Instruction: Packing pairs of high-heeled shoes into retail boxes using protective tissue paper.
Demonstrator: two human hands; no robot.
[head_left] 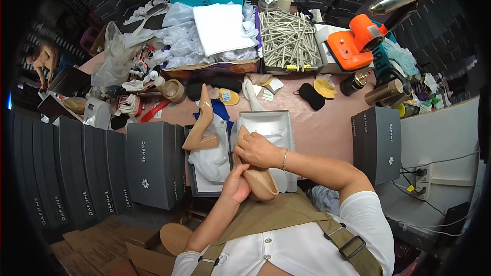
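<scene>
Over an open grey shoebox (286, 122), both hands, left hand (236, 184) and right hand (257, 149), seemingly clamp fingers round a smooth beige high-heeled shoe (261, 180).

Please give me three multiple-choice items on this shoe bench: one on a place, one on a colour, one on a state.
1. Where does the second shoe stand?
A. On white paper in the open box
B. On the floor
C. On the orange tool

2. What colour is the shoe in the hands?
A. Black
B. Beige
C. Red

3. How is that shoe held?
A. By the left hand alone
B. Lying untouched
C. By both hands

Key: 1 A, it stands on the paper left of the hands. 2 B, it is beige like its mate. 3 C, the left hand cups it from below and the right hand grips it from above.
</scene>
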